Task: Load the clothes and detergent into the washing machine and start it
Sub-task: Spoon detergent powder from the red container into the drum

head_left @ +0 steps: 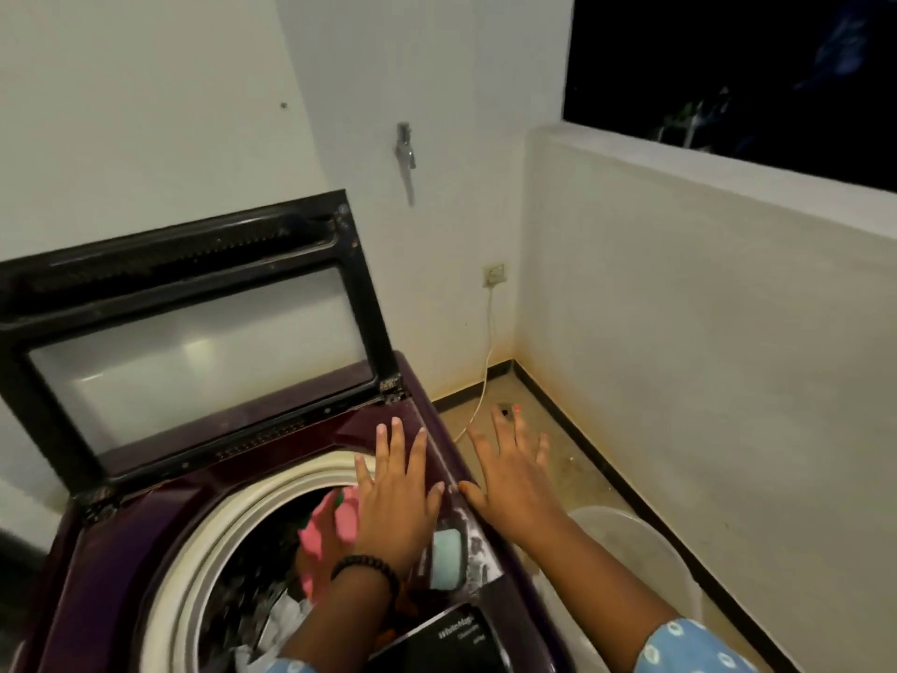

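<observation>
Fingers (395, 444) of left hand (395, 502) spread wide, empty, over washer (121, 551) rim; right hand (509, 483) fingers also splayed, empty, off washer's side above bucket (645, 551). Clothes (325, 531) in drum just below left fingers. Lid (194, 332) raised beyond fingers. Detergent not identifiable. Judged: clothes loaded; detergent, lid closing, start remain.

Washing machine (121, 541): maroon top-loader, lower left of frame; lid (194, 332) raised.
Drum: holds a pink garment (330, 531) and white cloth (281, 619).
Left hand (395, 497): flat, fingers spread, above drum's right rim.
Right hand (512, 478): flat, spread, right of machine.
Bucket (645, 556): translucent, lower right.
</observation>
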A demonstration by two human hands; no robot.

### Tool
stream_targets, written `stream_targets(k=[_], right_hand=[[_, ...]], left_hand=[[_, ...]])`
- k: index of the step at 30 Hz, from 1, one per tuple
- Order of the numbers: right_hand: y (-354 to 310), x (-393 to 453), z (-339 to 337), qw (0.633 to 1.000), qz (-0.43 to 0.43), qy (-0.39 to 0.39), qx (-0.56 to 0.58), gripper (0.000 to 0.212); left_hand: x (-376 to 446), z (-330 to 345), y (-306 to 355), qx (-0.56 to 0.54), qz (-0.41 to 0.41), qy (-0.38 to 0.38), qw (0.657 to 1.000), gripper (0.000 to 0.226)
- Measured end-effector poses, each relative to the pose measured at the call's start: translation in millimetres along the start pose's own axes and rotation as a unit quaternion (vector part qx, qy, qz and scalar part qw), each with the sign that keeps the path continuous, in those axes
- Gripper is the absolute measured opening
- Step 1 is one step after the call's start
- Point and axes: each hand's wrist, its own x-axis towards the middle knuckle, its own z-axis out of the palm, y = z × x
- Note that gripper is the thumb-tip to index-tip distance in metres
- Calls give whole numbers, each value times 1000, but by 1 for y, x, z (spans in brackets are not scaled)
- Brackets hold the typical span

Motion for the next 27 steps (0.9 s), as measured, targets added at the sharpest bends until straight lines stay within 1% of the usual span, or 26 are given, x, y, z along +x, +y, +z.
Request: stream_targets(k=[6,14,21,27], right_hand=[[81,-21,-37,996,61,49,-29,74],[203,-62,-94,978,183,91,-43,76],[290,-113,-143,946,283,147,-58,76],[351,-165,-185,903,372,208,-60,76]], left_hand=[[22,-2,89,0,73,16,997,73],[43,-3,226,8,199,15,980,71],[46,-12,343,-13,321,20,947,71],[34,-22,441,-32,422,35,906,72]])
